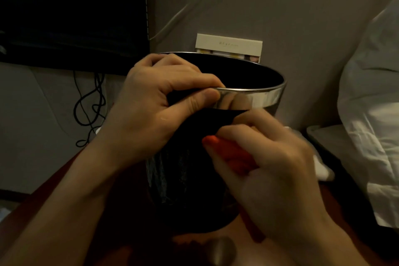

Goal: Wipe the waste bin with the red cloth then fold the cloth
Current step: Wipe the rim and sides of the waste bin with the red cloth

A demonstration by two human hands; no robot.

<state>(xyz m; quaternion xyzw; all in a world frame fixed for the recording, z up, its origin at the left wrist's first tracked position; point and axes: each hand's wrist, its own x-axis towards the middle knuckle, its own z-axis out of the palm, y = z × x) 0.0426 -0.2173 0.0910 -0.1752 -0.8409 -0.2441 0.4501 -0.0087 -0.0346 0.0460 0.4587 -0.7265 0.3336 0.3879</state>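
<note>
A black waste bin (185, 183) with a shiny silver rim band stands upright at the middle of the head view. My left hand (155, 106) grips its near-left rim, fingers curled over the edge into the bin and thumb on the silver band. My right hand (272, 164) holds a bunched red cloth (231, 153) and presses it against the bin's dark outer wall just below the band. That hand is blurred. Most of the cloth is hidden under my fingers.
A dark screen (71, 11) hangs at the upper left with black cables (90, 106) dangling below it. A cream card box (228, 46) leans on the wall behind the bin. White bedding (373, 101) fills the right side. A small metal disc (222, 248) lies near the bottom.
</note>
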